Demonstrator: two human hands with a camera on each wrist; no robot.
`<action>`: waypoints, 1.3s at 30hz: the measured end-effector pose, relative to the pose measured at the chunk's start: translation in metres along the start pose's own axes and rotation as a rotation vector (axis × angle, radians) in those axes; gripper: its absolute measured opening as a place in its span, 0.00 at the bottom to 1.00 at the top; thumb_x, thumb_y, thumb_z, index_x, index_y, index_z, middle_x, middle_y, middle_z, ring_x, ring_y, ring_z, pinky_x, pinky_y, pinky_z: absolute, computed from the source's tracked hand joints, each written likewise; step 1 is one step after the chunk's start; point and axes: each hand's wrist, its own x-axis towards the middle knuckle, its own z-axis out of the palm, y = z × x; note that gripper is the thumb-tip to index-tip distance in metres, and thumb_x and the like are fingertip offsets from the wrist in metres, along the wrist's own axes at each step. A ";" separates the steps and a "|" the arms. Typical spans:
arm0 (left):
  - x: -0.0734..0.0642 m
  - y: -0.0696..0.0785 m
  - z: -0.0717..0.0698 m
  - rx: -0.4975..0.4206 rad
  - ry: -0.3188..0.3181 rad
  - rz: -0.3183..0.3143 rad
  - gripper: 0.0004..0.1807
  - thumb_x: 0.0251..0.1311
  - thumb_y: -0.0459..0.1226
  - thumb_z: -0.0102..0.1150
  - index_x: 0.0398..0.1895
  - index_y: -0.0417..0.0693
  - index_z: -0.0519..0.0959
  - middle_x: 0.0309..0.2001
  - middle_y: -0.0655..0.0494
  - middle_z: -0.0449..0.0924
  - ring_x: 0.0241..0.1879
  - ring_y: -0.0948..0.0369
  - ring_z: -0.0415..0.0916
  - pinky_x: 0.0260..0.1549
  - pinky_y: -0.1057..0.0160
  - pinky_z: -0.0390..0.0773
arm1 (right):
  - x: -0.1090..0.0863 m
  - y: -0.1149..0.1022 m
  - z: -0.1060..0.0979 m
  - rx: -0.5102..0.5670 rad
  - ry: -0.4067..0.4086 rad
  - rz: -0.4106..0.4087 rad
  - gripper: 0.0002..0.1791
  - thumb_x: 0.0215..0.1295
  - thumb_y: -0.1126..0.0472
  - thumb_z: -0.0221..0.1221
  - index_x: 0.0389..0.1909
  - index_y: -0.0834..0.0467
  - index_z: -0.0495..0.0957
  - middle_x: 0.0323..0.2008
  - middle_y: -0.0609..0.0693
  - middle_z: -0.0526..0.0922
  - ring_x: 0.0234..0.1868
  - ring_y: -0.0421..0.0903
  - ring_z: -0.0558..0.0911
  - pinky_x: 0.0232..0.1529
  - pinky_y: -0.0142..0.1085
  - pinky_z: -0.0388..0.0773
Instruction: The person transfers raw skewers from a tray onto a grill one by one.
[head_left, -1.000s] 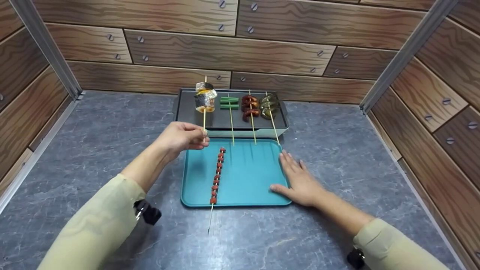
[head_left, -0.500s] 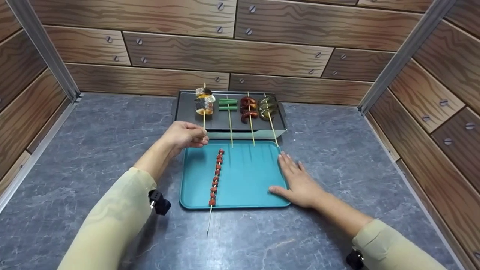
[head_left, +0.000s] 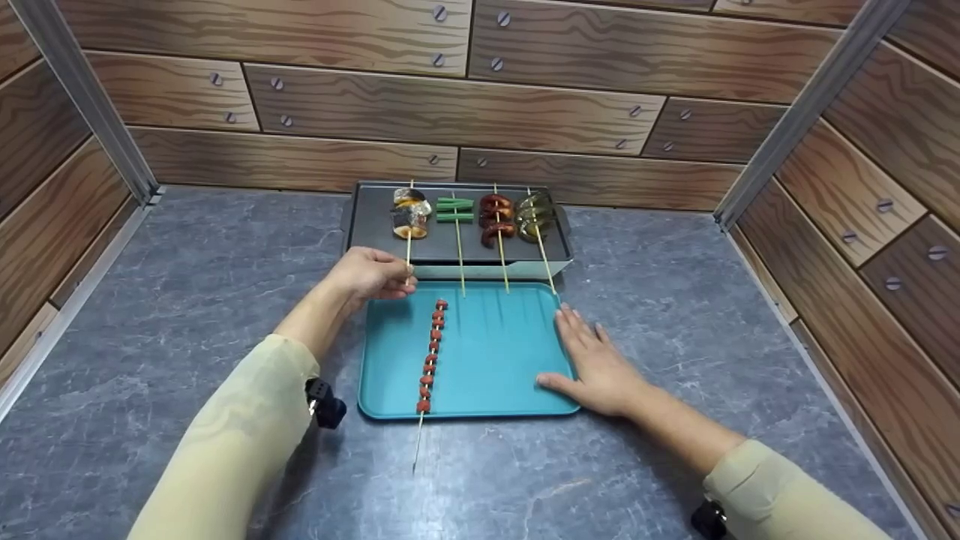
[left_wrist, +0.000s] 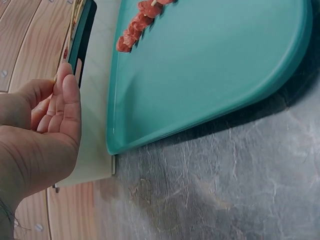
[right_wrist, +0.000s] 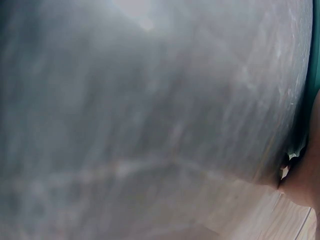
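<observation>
My left hand (head_left: 373, 274) pinches the bare stick end of a skewer (head_left: 410, 213) threaded with silvery, dark-skinned chunks and a bit of yellow. Those chunks overlap the left part of the dark grill plate (head_left: 379, 247). In the left wrist view, thumb and fingertips of the left hand (left_wrist: 52, 115) meet at the stick. At the right edge of the teal tray (head_left: 502, 360), my right hand (head_left: 600, 367) rests with straight fingers, its thumb over the rim. A skewer of small red meat pieces (head_left: 430, 360) lies on the tray, its stick jutting past the front edge.
Across the grill plate lie a skewer of green stalks (head_left: 454, 210), one of reddish-brown curled pieces (head_left: 496, 219) and one of dark green pieces (head_left: 534, 214). Their sticks overhang the tray's far edge. Wood-patterned walls (head_left: 420, 97) enclose the grey marbled table (head_left: 247, 247).
The left hand has lowered the silvery skewer toward the grill plate; its tip has come down from in front of the wall. The right hand stays at the tray's edge.
</observation>
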 end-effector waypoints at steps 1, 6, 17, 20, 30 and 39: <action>0.000 0.000 0.000 -0.001 0.002 -0.003 0.16 0.75 0.28 0.58 0.57 0.21 0.80 0.32 0.48 0.90 0.30 0.61 0.88 0.43 0.60 0.90 | 0.000 0.000 0.000 0.001 0.001 -0.001 0.63 0.71 0.24 0.53 0.86 0.64 0.38 0.86 0.60 0.37 0.85 0.59 0.42 0.82 0.61 0.38; -0.001 -0.001 0.000 -0.009 0.012 -0.011 0.16 0.74 0.28 0.58 0.58 0.21 0.80 0.33 0.46 0.90 0.30 0.61 0.88 0.45 0.59 0.90 | 0.000 -0.001 0.000 0.004 0.004 -0.002 0.63 0.71 0.24 0.53 0.86 0.64 0.38 0.86 0.60 0.37 0.85 0.59 0.42 0.82 0.61 0.37; -0.005 0.000 0.003 -0.001 0.007 -0.017 0.17 0.76 0.31 0.59 0.59 0.24 0.80 0.43 0.40 0.89 0.35 0.60 0.88 0.47 0.59 0.89 | 0.000 0.000 0.000 0.016 -0.013 0.006 0.63 0.72 0.25 0.53 0.86 0.63 0.38 0.86 0.59 0.37 0.85 0.57 0.42 0.82 0.61 0.38; -0.006 -0.001 0.003 -0.016 0.007 -0.028 0.18 0.76 0.31 0.58 0.60 0.23 0.79 0.48 0.35 0.88 0.35 0.59 0.89 0.46 0.60 0.90 | 0.000 0.000 0.001 0.013 -0.014 0.003 0.63 0.72 0.24 0.53 0.86 0.64 0.38 0.86 0.59 0.36 0.85 0.58 0.42 0.82 0.61 0.38; -0.023 -0.004 -0.005 -0.011 0.028 -0.071 0.24 0.77 0.39 0.56 0.63 0.24 0.77 0.53 0.31 0.85 0.36 0.58 0.89 0.43 0.61 0.90 | 0.001 0.001 0.000 -0.006 -0.007 -0.001 0.63 0.72 0.24 0.51 0.85 0.64 0.38 0.86 0.60 0.37 0.85 0.59 0.42 0.82 0.62 0.38; -0.071 -0.013 -0.005 -0.050 0.040 -0.097 0.26 0.80 0.41 0.54 0.69 0.27 0.73 0.60 0.28 0.81 0.47 0.52 0.89 0.50 0.59 0.88 | 0.000 0.000 0.000 0.005 -0.009 0.001 0.63 0.72 0.24 0.53 0.85 0.65 0.38 0.86 0.60 0.37 0.85 0.59 0.42 0.82 0.62 0.38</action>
